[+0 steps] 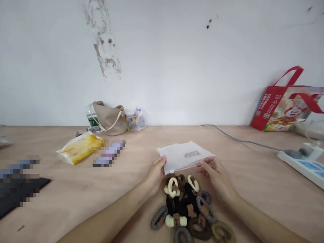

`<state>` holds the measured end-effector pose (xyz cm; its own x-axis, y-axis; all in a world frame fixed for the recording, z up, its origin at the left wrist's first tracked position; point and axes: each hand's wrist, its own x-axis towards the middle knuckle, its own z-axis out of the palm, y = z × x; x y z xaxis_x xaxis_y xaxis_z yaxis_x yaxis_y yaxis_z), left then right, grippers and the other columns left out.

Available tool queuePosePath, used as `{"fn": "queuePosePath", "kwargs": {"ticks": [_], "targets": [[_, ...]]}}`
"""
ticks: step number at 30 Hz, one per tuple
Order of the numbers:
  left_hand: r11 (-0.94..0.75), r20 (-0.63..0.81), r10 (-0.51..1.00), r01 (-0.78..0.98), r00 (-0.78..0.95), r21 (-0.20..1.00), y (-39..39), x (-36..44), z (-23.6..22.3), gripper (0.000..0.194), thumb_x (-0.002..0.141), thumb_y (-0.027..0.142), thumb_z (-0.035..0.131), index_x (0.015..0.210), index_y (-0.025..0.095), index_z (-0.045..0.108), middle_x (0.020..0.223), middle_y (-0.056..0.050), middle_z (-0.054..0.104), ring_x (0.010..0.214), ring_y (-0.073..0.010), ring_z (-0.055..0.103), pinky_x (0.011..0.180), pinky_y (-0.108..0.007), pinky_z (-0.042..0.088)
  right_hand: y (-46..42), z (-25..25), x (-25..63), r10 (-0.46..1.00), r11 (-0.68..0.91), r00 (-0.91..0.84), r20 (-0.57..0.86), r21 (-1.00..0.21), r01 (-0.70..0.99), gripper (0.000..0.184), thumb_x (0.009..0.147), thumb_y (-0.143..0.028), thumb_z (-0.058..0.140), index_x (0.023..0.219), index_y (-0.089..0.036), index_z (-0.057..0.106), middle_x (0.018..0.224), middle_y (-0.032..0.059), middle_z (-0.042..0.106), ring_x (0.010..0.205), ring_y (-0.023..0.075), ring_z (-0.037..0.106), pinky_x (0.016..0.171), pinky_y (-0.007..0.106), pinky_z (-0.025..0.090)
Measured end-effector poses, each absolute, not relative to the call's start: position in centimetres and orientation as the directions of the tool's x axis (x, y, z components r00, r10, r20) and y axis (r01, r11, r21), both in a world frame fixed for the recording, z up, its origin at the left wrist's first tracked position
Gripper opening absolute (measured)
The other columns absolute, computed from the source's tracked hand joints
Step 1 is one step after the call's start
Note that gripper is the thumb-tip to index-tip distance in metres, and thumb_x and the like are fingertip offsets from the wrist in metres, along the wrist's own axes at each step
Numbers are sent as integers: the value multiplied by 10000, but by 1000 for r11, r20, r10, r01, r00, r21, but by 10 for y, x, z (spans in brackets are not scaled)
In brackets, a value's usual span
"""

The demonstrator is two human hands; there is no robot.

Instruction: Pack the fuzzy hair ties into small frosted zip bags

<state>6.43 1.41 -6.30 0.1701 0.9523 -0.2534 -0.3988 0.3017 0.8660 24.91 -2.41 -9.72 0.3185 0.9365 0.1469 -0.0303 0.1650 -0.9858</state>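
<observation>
Bag (183,156) first: a frosted plastic sleeve with a small block of dark print on its face, lifted slightly by its near edge. I'd judge it almost weightless, thin, soft and a little slippery, so it looks best taken by the near corners, where the edge seems firmer than the floppy middle. My left hand (155,175) is on the near left corner with the thumb on top, and my right hand (211,169) pinches the near right edge between thumb and fingers. Both grips are narrow and both are on the plastic. My forearms come in from either side and angle toward each other, with the wrists low over the table (255,206).

Just below the bag, between my hands, sits a heap of hair ties (183,209), fuzzy rings in black, brown, grey and cream with small tan tags. Up and left of the bag lie a yellow wipes packet (79,147) and a blurred strip (109,153). Farther off that way, against the wall (162,57), are a tan handbag (109,118), a bottle (91,118) and a clear plastic bag (136,119). Well left of the bag is a blurred dark slab (17,192). To the right of the bag are a power strip (302,165), its grey cable (243,140) and a red gift bag (278,108)
</observation>
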Motion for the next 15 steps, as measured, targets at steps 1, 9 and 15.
{"fn": "queuePosePath", "kwargs": {"ticks": [1,9,15], "targets": [[304,-249,950,-388,187,870,15,64,-64,154,825,265,576,830,124,640,704,-53,691,563,-150,618,521,-249,491,-23,-96,251,929,168,338,148,-985,-32,350,679,-544,642,760,-215,554,666,-7,628,625,182,614,633,303,467],[160,-91,947,-208,307,965,18,57,-61,490,577,239,812,1022,160,625,905,-75,707,678,-160,648,584,-228,474,-24,-92,252,912,220,356,201,-975,-14,326,621,-482,717,740,-198,609,651,-4,621,600,171,595,611,299,460],[142,-108,915,-60,388,988,16,55,-52,548,550,260,815,1017,145,552,633,-34,683,468,-120,595,413,-176,347,-24,-92,252,906,245,357,229,-970,0,337,627,-486,718,750,-194,605,648,-1,622,600,170,589,624,310,468]]}}
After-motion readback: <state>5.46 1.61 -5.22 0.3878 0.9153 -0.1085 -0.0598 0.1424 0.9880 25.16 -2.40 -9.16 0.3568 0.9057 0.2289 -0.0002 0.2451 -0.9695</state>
